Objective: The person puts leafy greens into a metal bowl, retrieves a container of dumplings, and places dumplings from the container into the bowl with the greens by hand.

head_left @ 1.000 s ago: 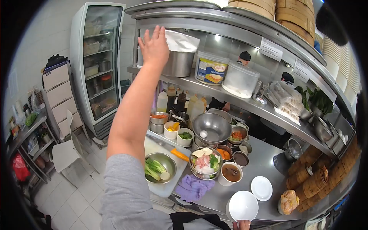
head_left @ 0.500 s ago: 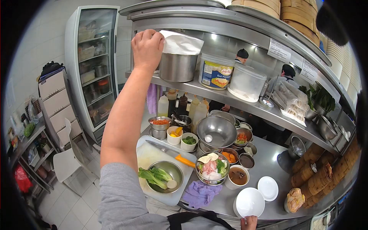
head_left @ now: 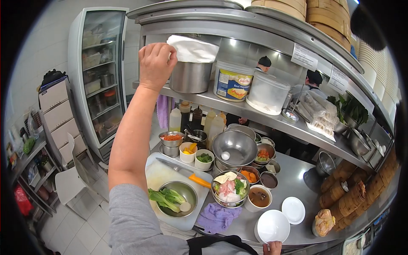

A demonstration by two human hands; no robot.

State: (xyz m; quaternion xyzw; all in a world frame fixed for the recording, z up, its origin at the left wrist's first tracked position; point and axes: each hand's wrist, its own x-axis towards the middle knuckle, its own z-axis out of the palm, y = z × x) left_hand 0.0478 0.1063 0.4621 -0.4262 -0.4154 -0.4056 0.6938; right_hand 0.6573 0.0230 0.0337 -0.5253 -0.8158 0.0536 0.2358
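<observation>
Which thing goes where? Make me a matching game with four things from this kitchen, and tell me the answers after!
Things:
1. Metal pot
2. Orange-handled knife
3. Big empty white bowl
4. White chair

Places:
A. Lying on the cutting board
B. Standing on the tiled floor
C. Up on the metal shelf, by the left hand
D. Low down, with the right hand at its rim

Right pairs: 1-C, 2-A, 3-D, 4-B.
</observation>
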